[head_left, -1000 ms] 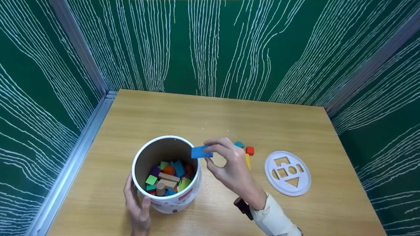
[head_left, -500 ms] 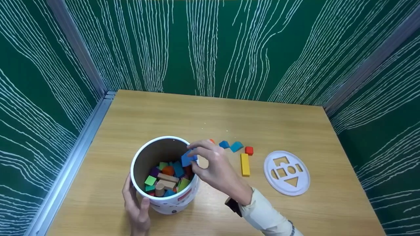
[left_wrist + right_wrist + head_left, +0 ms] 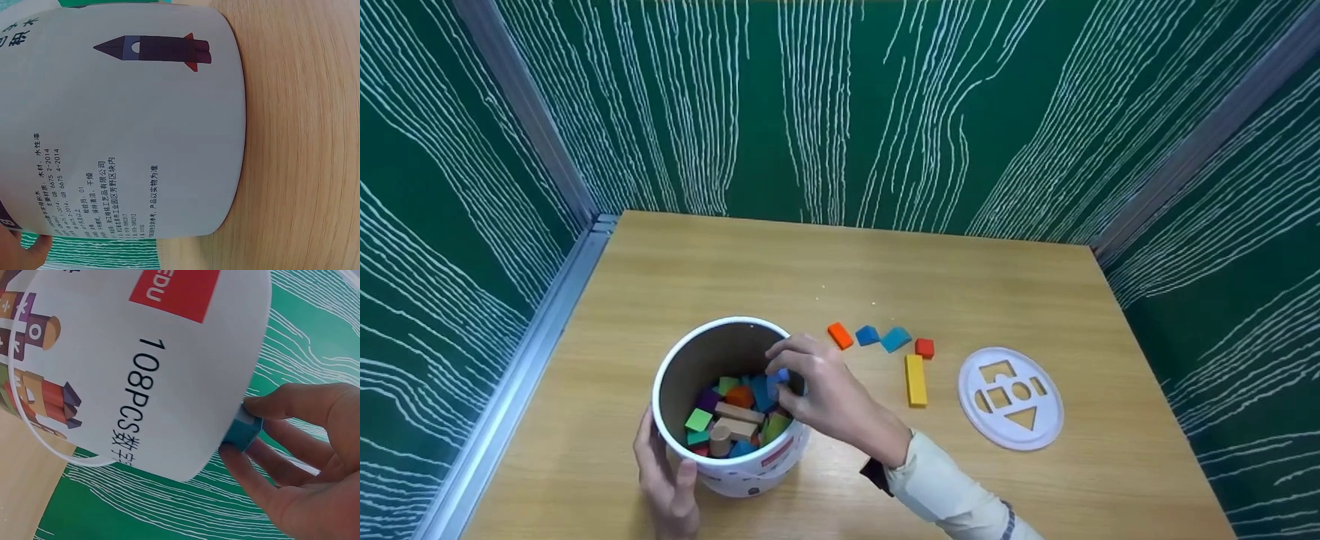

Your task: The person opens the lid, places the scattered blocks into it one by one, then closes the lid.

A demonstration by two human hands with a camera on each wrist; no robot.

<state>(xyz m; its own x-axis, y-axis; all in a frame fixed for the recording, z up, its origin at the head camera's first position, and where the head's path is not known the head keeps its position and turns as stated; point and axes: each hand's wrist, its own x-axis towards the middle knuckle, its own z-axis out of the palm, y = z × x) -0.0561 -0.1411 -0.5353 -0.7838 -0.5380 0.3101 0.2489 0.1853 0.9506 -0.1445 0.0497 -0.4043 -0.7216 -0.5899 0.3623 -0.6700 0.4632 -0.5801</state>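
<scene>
At the front left of the table stands a white bucket [image 3: 744,481] with printed pictures and text, holding several coloured and plain wooden blocks. My left hand [image 3: 666,480] holds its left side, with the thumb near the front rim. My right hand [image 3: 836,394] reaches over the right rim. Its thumb and fingers pinch a blue block [image 3: 245,430] at the bucket's mouth. In the head view part of that block is hidden behind the fingers. A plain wooden cylinder [image 3: 720,441] and a bright green block [image 3: 698,419] lie among the others inside.
Right of the bucket lie an orange block [image 3: 840,335], two blue blocks [image 3: 868,335], a red cube [image 3: 925,348] and a long yellow block [image 3: 916,381]. Farther right is a white round lid [image 3: 1011,436] with shaped holes. Green, white-lined walls [image 3: 780,112] enclose the table.
My right hand has moved left and down over the rim, taking the blue block into the bucket's mouth. The loose blocks behind it have come into view. My left hand stays at the bucket.
</scene>
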